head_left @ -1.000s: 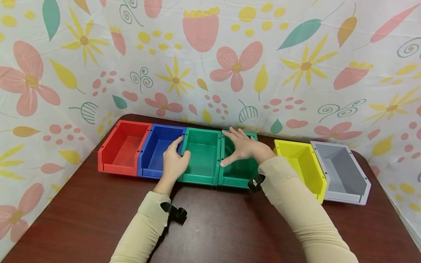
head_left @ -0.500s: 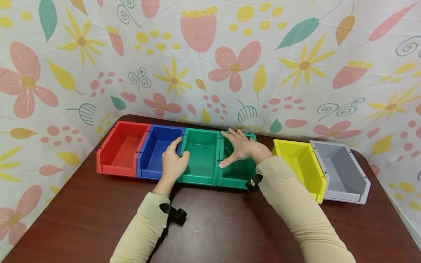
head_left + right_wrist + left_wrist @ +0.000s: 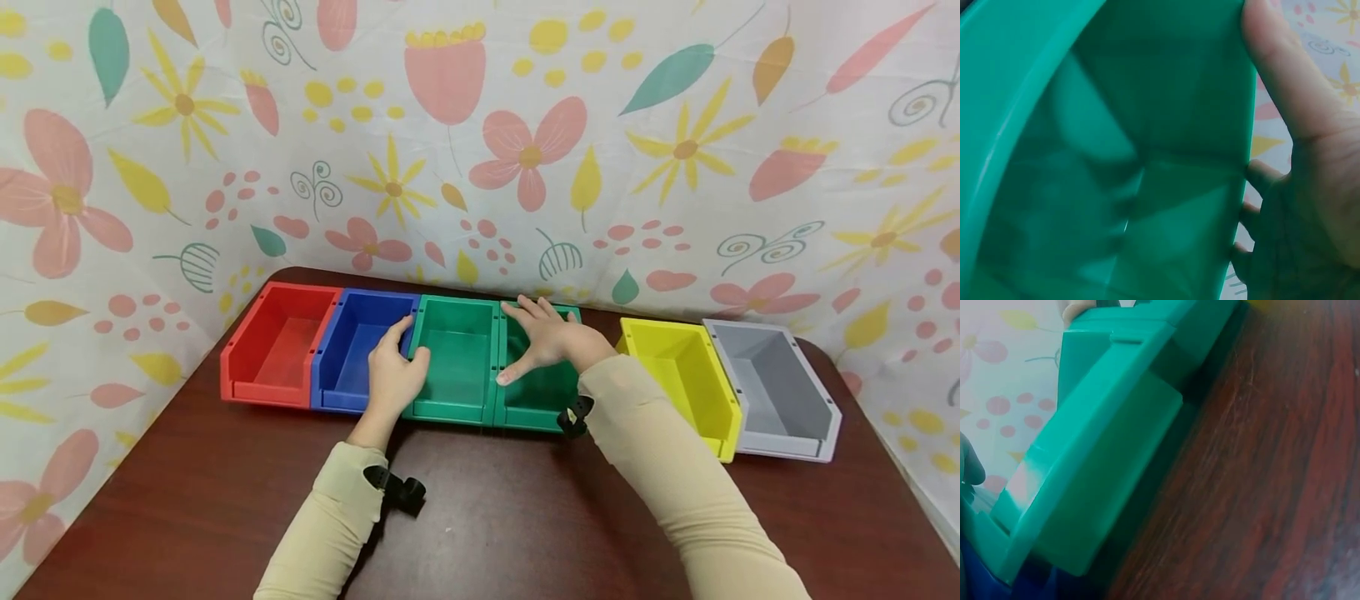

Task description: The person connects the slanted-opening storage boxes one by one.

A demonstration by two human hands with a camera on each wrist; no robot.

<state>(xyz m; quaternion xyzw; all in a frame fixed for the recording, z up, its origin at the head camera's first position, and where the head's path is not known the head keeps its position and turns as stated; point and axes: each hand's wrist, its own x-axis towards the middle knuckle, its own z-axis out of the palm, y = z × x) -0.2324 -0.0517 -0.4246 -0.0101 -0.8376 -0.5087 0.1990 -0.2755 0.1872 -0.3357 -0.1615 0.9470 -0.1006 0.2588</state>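
Note:
Two green bins [image 3: 455, 358] stand side by side in the middle of the row. My left hand [image 3: 396, 371] is at the left rim of the left green bin, over its border with the blue bin [image 3: 352, 358], thumb and fingers relaxed. Over the right green bin [image 3: 536, 396] my right hand [image 3: 555, 340] is spread, its fingers near the far rim and its thumb by the border between the green bins. The right wrist view shows that thumb [image 3: 1285, 69] beside the bin's rim. In the left wrist view a green bin's front wall [image 3: 1104, 456] fills the middle.
A red bin [image 3: 281, 342] ends the row at the left. Past a gap on the right stand a yellow bin [image 3: 678, 375] and a grey bin [image 3: 772, 387]. The dark wooden table [image 3: 480, 517] meets a flower-patterned cloth [image 3: 442, 167] behind.
The head view has shifted slightly. Both hands stay in the same places at the green bins, and the bins keep their order.

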